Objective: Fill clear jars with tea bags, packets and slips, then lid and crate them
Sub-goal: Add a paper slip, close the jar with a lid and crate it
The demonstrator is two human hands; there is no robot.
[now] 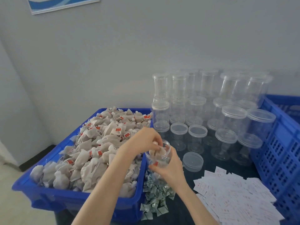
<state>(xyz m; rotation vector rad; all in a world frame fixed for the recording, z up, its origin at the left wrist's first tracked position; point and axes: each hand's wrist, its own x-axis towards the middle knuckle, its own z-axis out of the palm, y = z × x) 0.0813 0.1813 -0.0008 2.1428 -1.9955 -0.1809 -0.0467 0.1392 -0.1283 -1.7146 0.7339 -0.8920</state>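
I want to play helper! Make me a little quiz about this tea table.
1. True or false: the open jar being filled has its lid on.
2. Which hand puts tea bags into that jar: A) left hand, B) right hand?
3. Fill in: the heap of tea bags lies in a ____ bin.

Key
1. False. Its mouth is open, and a loose lid lies on the table to its right.
2. A. The left hand pinches tea bags at the jar's mouth while the right hand grips the jar.
3. Blue.
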